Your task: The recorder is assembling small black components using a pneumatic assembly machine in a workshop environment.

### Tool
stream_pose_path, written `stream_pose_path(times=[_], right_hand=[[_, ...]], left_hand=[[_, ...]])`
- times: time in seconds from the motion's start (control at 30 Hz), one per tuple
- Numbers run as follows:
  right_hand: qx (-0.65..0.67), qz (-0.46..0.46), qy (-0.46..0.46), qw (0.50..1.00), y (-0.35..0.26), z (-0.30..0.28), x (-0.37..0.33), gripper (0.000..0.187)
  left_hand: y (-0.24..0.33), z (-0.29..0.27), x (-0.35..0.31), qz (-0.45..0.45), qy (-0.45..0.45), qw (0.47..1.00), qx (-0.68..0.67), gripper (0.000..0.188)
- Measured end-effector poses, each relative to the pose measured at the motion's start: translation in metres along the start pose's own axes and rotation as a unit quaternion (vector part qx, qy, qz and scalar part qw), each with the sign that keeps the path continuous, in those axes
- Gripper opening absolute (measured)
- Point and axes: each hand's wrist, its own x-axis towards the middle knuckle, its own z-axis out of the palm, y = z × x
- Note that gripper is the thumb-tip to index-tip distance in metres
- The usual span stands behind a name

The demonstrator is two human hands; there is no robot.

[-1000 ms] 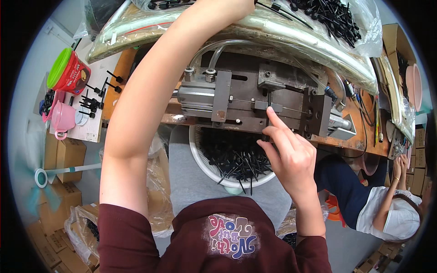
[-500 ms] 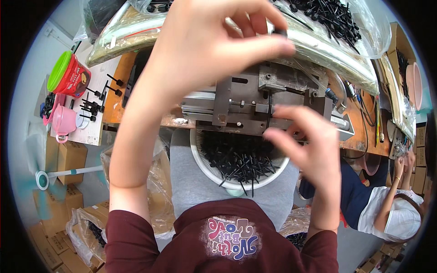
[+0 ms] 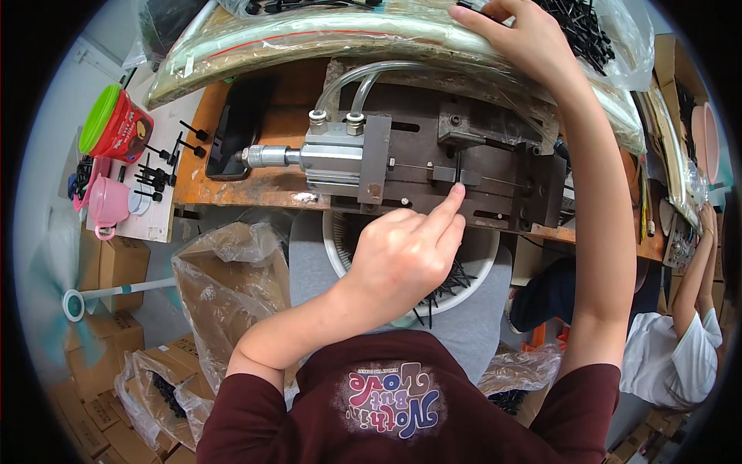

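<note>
My left hand (image 3: 410, 251) is at the machine's middle. Its index finger is stretched out, its tip touching the lower end of a thin black stem (image 3: 459, 164) lying across the metal fixture (image 3: 444, 173). The thumb lies apart beside that finger, and the other fingers are curled. My right hand (image 3: 529, 35) reaches to the far edge, by the heap of black stems (image 3: 583, 35) in a clear bag. A dark stem-like piece (image 3: 478, 9) shows between its thumb and fingers; the frame edge cuts off part of the fingers.
A metal cylinder (image 3: 334, 160) with clear hoses is mounted on the machine. A white basket (image 3: 488, 263) of black stems sits on my lap. To the left are a phone (image 3: 236, 127), a red tub (image 3: 124, 127) and a fan (image 3: 72, 305). A co-worker (image 3: 668, 348) is at right.
My left hand has come down from the far side to the fixture. My right hand has left the fixture and moved up to the bag of stems. The co-worker's arms have risen.
</note>
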Motion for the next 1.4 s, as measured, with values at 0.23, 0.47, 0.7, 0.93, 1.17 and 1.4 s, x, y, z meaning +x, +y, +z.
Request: stream_pose_path(times=[0.23,0.47,0.7,0.93,1.17,1.4], right_hand=[[0.149,0.026,-0.055,0.987,-0.023,-0.024,-0.027,0.033],[0.243,-0.203,0.071,0.946,-0.005,-0.017,-0.092,0.019],[0.144,-0.181,0.031,0.972,-0.012,-0.017,-0.177,0.026],[0.076,-0.148,-0.025,0.986,-0.027,0.008,-0.213,0.027],[0.024,-0.161,-0.044,0.986,-0.032,0.014,-0.202,0.024],[0.059,-0.133,-0.058,0.988,-0.034,0.007,-0.201,0.026]], left_hand=[[-0.005,-0.004,0.008,-0.017,-0.019,1.000,-0.011,0.027],[-0.006,-0.014,0.012,-0.009,-0.026,0.999,-0.031,0.031],[-0.055,-0.070,0.063,-0.012,0.098,0.989,-0.108,0.024],[-0.135,-0.096,0.123,-0.070,0.113,0.978,0.162,0.024],[-0.176,-0.096,0.165,-0.051,-0.097,0.939,0.325,0.021],[-0.177,-0.098,0.170,0.067,0.002,0.966,0.249,0.012]])
